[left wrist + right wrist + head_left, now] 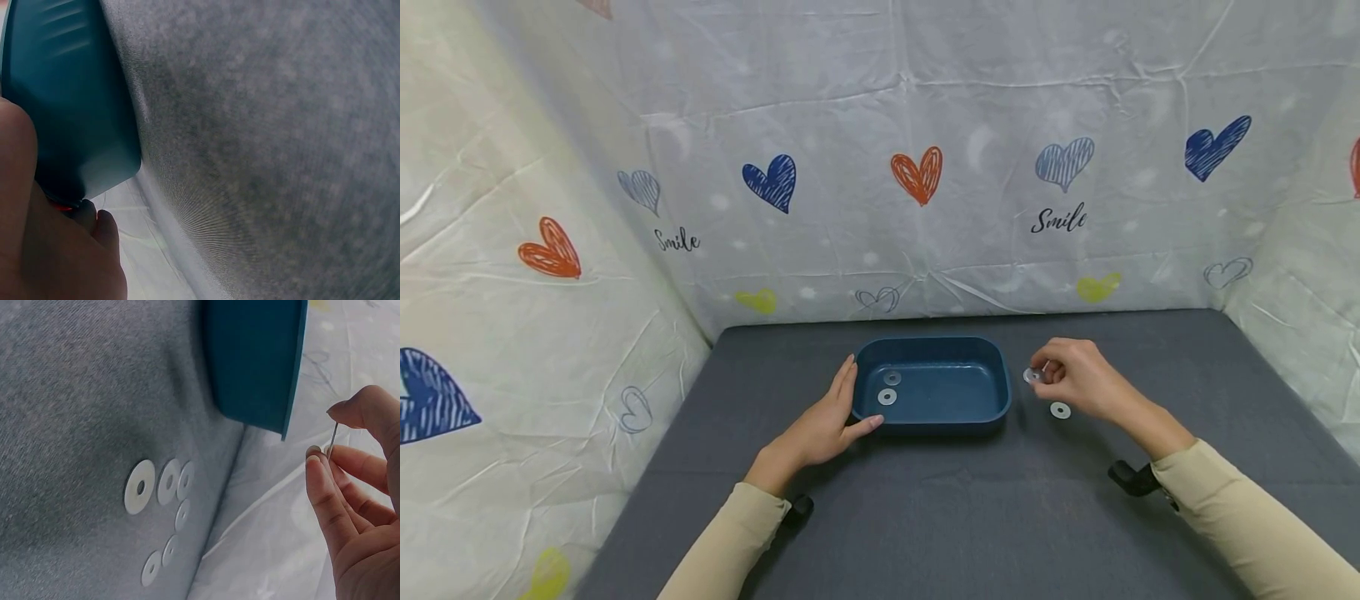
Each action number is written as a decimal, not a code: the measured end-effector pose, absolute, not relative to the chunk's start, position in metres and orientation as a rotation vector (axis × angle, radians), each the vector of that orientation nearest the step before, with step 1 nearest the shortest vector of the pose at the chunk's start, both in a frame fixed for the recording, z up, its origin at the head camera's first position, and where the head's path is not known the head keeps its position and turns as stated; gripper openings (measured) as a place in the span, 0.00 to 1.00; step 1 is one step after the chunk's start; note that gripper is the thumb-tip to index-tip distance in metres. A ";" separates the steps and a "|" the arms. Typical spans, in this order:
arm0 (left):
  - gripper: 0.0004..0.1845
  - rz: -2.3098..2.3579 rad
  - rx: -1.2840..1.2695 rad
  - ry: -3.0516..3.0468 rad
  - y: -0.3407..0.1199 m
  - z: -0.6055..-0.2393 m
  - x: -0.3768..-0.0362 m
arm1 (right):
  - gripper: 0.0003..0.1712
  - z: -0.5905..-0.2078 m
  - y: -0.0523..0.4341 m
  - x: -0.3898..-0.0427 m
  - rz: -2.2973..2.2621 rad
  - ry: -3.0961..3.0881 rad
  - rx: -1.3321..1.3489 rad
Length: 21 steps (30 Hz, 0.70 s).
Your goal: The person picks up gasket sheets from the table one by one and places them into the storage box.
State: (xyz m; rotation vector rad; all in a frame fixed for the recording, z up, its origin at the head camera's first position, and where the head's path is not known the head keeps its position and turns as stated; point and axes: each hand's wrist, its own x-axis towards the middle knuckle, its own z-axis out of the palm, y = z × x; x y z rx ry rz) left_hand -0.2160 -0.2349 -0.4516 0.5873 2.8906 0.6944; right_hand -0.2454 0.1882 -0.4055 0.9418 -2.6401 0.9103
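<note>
- The pinched washer is just right of the tray, clamped by its rim between thumb and fingers of the right hand, perhaps to keep its faces free.
- The left hand, fingers straight, braces the tray's left end, probably steadying it.
- Loose washers lie on the grey cloth.
</note>
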 end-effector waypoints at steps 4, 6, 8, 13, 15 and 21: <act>0.58 0.699 0.584 2.886 -0.235 -0.451 -0.216 | 0.08 -0.405 0.184 -0.246 0.906 -2.622 0.962; 0.58 0.698 0.582 2.886 -0.235 -0.451 -0.216 | 0.08 -0.405 0.181 -0.247 0.904 -2.615 0.969; 0.58 0.697 0.581 2.887 -0.235 -0.451 -0.216 | 0.08 -0.405 0.179 -0.247 0.904 -2.610 0.974; 0.58 0.698 0.575 2.887 -0.235 -0.452 -0.216 | 0.08 -0.404 0.172 -0.248 0.906 -2.601 0.988; 0.58 0.705 0.585 2.889 -0.235 -0.451 -0.215 | 0.08 -0.404 0.169 -0.250 0.909 -2.598 0.995; 0.58 0.717 0.609 2.898 -0.234 -0.450 -0.214 | 0.08 -0.401 0.161 -0.253 0.920 -2.598 1.008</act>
